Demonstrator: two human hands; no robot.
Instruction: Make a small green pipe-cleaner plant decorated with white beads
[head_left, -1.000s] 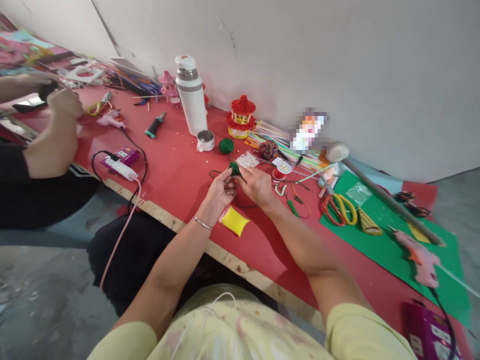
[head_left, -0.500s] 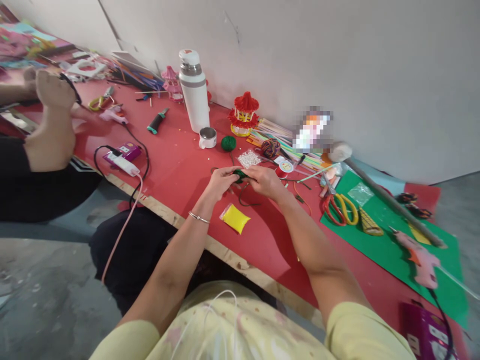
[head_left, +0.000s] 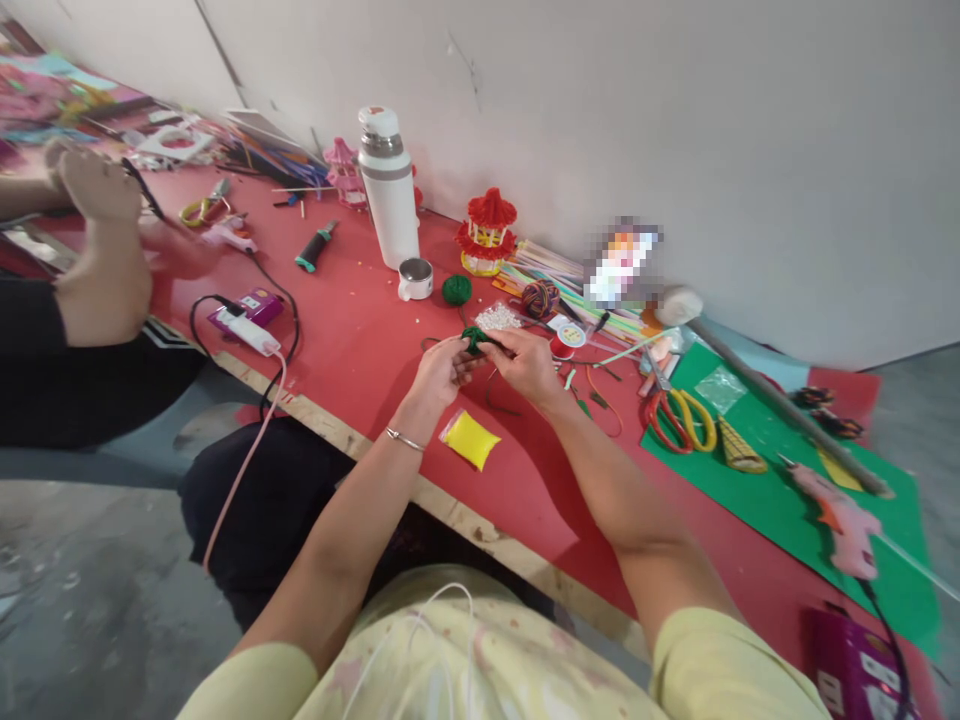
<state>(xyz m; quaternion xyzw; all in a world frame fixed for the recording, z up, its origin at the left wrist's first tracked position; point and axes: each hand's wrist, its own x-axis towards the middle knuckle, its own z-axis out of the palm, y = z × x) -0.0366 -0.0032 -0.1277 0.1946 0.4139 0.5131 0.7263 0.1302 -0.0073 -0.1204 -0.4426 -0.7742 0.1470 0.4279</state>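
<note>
A small piece of dark green yarn work (head_left: 474,339) is held up between my hands over the red table. My left hand (head_left: 441,370) pinches its near left side with bent fingers. My right hand (head_left: 527,364) is closed at its right edge, thumb and forefinger pressed together; any small tool there is too hidden to make out. Dark strands of yarn hang below onto the table. Just beyond my hands lie a green yarn ball (head_left: 457,290) and a bag of white beads (head_left: 499,317). A yellow packet (head_left: 471,440) lies nearer to me.
Behind stand a white thermos (head_left: 389,195), a metal cup (head_left: 415,279) and a red pavilion model (head_left: 489,232). To the right are scissors (head_left: 681,420), a mallet (head_left: 787,400) and a pink glue gun (head_left: 840,515). Another person's hand (head_left: 101,185) is at left.
The green yarn piece has tilted up and shows more between my fingers. My left hand has turned slightly, its lower fingers now curled beneath. My right hand has shifted only a little.
</note>
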